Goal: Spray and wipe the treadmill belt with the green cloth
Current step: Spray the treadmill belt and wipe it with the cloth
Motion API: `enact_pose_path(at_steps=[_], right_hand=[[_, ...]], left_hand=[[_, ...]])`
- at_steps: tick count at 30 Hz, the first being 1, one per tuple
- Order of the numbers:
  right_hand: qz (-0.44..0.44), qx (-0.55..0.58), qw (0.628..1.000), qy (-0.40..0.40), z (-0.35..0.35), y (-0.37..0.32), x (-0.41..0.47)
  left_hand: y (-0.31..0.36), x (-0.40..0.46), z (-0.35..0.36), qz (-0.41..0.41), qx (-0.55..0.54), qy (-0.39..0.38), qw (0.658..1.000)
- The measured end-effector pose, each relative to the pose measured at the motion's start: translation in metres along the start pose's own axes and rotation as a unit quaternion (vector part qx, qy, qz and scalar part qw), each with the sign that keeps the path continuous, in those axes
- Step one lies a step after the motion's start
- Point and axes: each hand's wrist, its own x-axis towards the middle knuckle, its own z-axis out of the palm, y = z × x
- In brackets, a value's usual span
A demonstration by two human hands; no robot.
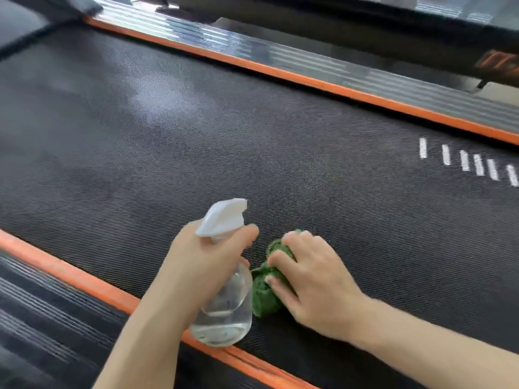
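Hands: the left hand (207,254) is wrapped round the neck of the spray bottle (224,299), index finger over the trigger; the right hand (311,279) presses flat, fingers spread, on the green cloth (265,290).
Cloth: bunched into a wad on the near part of the treadmill belt (196,141), just right of the bottle and almost touching it.
Bottle: clear, part-filled with clear liquid, white spray head (223,217) aimed toward the far side of the belt; its base hangs over the near orange strip (70,273).
Belt: dark woven texture, with a paler sheen at far left that may be wet spray, though the blur makes this unsure; white marks (466,162) sit at far right.
Risk, overspray: the nozzle points at the far orange strip (280,71) and the ribbed side rail (309,60) beyond, so a hard pull could likely put mist on the rail instead of the belt.
Risk, poor coverage: a bunched cloth touches only a small patch, so strokes may leave streaks or missed bands.
Risk, collision: both hands work close together, so a wipe to the left could knock the bottle.
Risk, uneven wetting: much of the belt to the right looks dry, and wiping there without spraying first would probably just drag dust.
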Motion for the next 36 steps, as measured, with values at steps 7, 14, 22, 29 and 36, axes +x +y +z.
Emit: enact_pose_path(at_steps=[7, 14, 22, 29, 36], right_hand=[[0.116, -0.124, 0.981, 0.099, 0.003, 0.109, 0.081], [0.111, -0.032, 0.99, 0.075, 0.003, 0.029, 0.001], [-0.017, -0.065, 0.997, 0.046, -0.012, 0.071, -0.014], [0.196, -0.062, 0.972, 0.111, 0.021, 0.035, 0.078], [0.072, 0.04, 0.997, 0.005, -0.006, -0.004, -0.043]], left_hand=[[0.0, -0.004, 0.005, -0.01, -0.003, -0.029, 1.0], [0.002, -0.001, -0.012, -0.023, -0.049, 0.005, 0.999], [-0.013, 0.0, -0.027, -0.043, -0.059, 0.01, 0.997], [-0.017, 0.006, -0.041, -0.037, -0.124, 0.011, 0.992], [-0.02, -0.001, -0.049, -0.096, -0.171, -0.049, 0.979]])
